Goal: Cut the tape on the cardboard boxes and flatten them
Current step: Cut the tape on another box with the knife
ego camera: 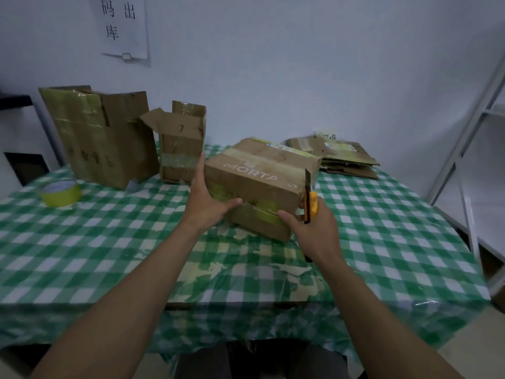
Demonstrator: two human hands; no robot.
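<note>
Brown cardboard box (259, 184) at the centre of the view, resting on a table, turned so one lower corner points toward the viewer. Bears white lettering "MORTA" along the upper front, a pale strip across the top, and yellowish tape (262, 216) over the front seam, with a dark gap showing along that seam.

Left hand (207, 201) flat against the box's left side, fingers straight and pointing up, thumb laid across the front face. Right hand (314, 231) at the box's lower right corner, curled round a yellow utility knife (311, 203), blade pointing up beside the box's right edge, thumb touching the front face. Hands apart, one on each side of the box.

Under the box, a green-and-white checked tablecloth (109, 242) with a shiny clear cover and pale worn patches just in front of the box.

- **Behind and left of the box:** a small opened carton (181, 149) with raised flaps.
- **Farther left:** a taller taped carton (103, 138).
- **Left again:** a roll of yellow tape (61, 193).
- **Behind and right of the box:** a stack of flattened cardboard (341, 157).
- **Beyond the box:** a plain pale wall with a paper sheet (123, 26) of handwritten characters, high to the left.
- **Well to the right:** a pale metal shelf frame (464, 149).
</note>
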